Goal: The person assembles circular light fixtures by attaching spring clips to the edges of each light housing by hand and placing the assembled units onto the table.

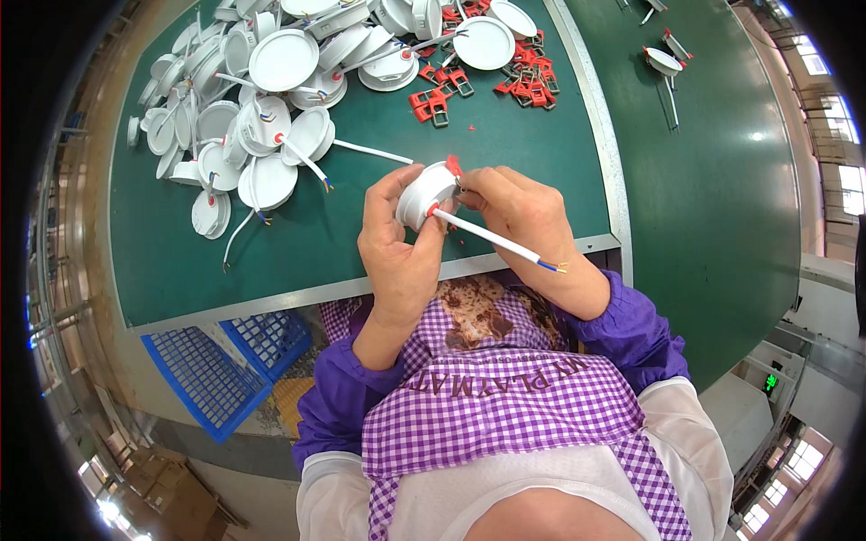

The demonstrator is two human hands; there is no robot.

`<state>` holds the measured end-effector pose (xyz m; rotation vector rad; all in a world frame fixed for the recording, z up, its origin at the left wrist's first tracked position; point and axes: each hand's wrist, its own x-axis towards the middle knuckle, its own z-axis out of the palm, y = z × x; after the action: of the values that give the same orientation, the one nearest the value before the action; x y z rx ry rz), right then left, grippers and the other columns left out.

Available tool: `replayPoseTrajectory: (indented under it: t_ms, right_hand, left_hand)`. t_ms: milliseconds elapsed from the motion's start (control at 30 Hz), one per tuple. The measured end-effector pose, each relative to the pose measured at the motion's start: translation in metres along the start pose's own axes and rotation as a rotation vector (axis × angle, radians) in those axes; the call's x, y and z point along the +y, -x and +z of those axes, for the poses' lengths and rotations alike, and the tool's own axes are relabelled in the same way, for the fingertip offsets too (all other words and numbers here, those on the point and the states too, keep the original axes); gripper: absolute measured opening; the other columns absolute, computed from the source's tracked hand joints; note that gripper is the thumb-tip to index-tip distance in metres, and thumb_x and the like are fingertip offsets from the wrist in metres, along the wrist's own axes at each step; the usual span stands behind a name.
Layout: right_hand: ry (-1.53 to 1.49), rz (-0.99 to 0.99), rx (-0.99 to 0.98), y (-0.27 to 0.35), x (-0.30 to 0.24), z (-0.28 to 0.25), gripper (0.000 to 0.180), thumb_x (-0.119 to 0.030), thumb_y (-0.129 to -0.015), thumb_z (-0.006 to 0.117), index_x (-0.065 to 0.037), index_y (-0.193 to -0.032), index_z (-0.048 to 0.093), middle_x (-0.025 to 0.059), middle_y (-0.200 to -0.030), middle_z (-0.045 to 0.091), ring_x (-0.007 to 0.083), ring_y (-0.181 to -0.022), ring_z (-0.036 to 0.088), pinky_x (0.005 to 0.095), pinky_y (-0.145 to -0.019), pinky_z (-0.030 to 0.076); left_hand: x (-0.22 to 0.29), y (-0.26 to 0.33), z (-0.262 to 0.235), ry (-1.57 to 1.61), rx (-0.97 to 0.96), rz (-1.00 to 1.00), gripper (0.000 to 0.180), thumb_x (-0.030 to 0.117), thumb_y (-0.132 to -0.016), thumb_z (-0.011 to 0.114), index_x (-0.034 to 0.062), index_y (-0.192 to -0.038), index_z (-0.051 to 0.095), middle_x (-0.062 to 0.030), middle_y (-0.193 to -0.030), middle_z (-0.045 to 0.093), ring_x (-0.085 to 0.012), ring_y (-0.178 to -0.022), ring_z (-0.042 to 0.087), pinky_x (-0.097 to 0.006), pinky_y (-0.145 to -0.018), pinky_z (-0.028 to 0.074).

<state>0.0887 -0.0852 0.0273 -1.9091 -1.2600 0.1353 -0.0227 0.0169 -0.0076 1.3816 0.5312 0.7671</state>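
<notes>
A round white lamp (417,196) sits pinched between thumb and fingers of the left grip (397,263), its white cable (492,237) slanting past the right grip (525,212). That one's fingertips press together beside a red piece (453,165) at the lamp's edge; I can't tell what they pinch. Beyond both, the green bench (316,252) carries red clips (433,106) and, leftward, piled lamps (283,60). Nearer the body, dark lettering (451,382) crosses the checked apron (505,424).

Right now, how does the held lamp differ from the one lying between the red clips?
The held lamp is in the left hand; no hand touches the lying lamp. The held lamp is tilted, showing its cable; the lying lamp shows its flat face. Both are white and round.
</notes>
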Motion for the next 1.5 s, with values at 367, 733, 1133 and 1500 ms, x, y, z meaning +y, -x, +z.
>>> replayPoseTrajectory:
  t_ms: [367, 733, 1133, 1500]
  right_hand:
    - [-0.703, 0.514, -0.101, -0.004, 0.011, -0.019, 0.046, 0.000, -0.083, 0.072, 0.002, -0.126, 0.056, 0.0140, -0.108, 0.069, 0.0121, -0.075, 0.068, 0.0262, -0.066, 0.055]
    - [-0.766, 0.499, -0.362, -0.029, 0.028, -0.026, 0.037, -0.009, -0.084, 0.073, 0.006, -0.116, 0.062, 0.0114, -0.099, 0.070, 0.0107, -0.077, 0.063, 0.0246, -0.064, 0.052]
    - [0.238, 0.178, 0.075, -0.074, 0.060, 0.024, 0.034, -0.032, -0.080, 0.075, 0.000, -0.087, 0.066, 0.0184, -0.084, 0.068, 0.0372, -0.078, 0.067, 0.0447, -0.064, 0.052]
    - [-0.286, 0.367, 0.002, -0.059, 0.038, 0.016, 0.014, -0.012, -0.083, 0.070, 0.000, -0.089, 0.065, 0.0162, -0.080, 0.069, 0.0293, -0.068, 0.068, 0.0366, -0.062, 0.052]
  left_hand:
    - [0.005, 0.007, -0.005, -0.122, -0.168, 0.090, 0.046, -0.008, -0.088, 0.065, -0.0019, -0.129, 0.048, -0.0116, -0.121, 0.055, -0.0169, -0.110, 0.059, -0.028, -0.095, 0.050]
    - [0.019, 0.000, -0.017, 0.310, -0.184, -0.176, 0.058, -0.006, -0.086, 0.064, -0.0039, -0.138, 0.038, -0.0167, -0.126, 0.054, -0.0202, -0.114, 0.058, -0.033, -0.096, 0.049]
    - [0.005, -0.003, -0.027, 0.423, -0.090, -0.503, 0.042, -0.001, -0.086, 0.070, -0.0041, -0.123, 0.051, -0.0126, -0.105, 0.066, -0.0165, -0.093, 0.066, -0.027, -0.082, 0.055]
    - [0.010, -0.006, -0.033, 0.466, 0.140, -0.510, 0.038, -0.002, -0.085, 0.069, -0.0005, -0.118, 0.049, -0.0142, -0.109, 0.065, -0.0219, -0.097, 0.067, -0.040, -0.080, 0.059]
